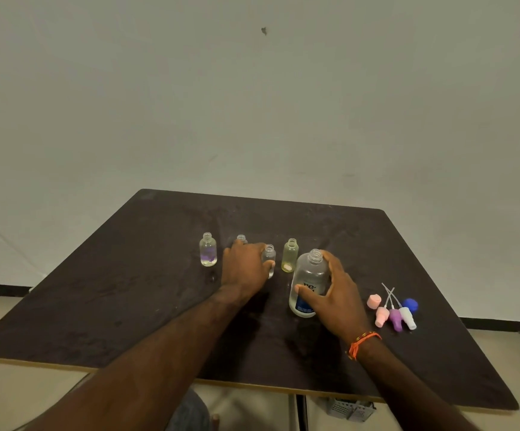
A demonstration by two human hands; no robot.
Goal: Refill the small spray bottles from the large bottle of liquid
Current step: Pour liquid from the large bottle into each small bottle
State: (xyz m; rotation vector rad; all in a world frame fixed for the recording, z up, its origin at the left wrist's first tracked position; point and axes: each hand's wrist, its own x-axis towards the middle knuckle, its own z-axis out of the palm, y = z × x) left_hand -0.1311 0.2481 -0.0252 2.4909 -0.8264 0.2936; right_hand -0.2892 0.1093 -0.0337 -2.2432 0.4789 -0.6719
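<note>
Table: dark square top (134, 300), pale wall behind it; all the items sit around the middle, a bit twd the right edge.
Big bottle: clear, blue label low on it (307, 284), upright, cap off, neck open. Stands nearer my edge than the small ones, just right of centre.
R hand: my right hand (338, 293) wraps the big bottle from its right side, thumb across the label front, fingers curled round the back up near the shoulder. Gripping it; bottle base is on the table. Orange thread band (363, 343) on that wrist.
L hand: my left hand (244, 269) is palm down over the small bottles, fingers curled round the clear small bottle (269, 259) at its right. Holding that one, which stands upright w/ no cap.
Small bottles: 4 in a rough row across the middle, all open-necked. Leftmost has purple tint (208, 253), stands apart from my hand. Next one (241, 238) mostly hidden behind my left knuckles, only the neck shows. Then the one I'm holding. Then a yellowish one (290, 256) just left of the big bottle's neck, near but can't tell if touching.
Spray tops: lying in a bunch twd the right edge: pink (381, 317), purple (396, 318), white (407, 318), dip tubes pointing twd the far edge.
Caps: pink cap (374, 301) just left of the spray tops, blue cap (410, 304) at their right.
Under table: a leg & some grey box (350, 409) by my edge, partly seen.
</note>
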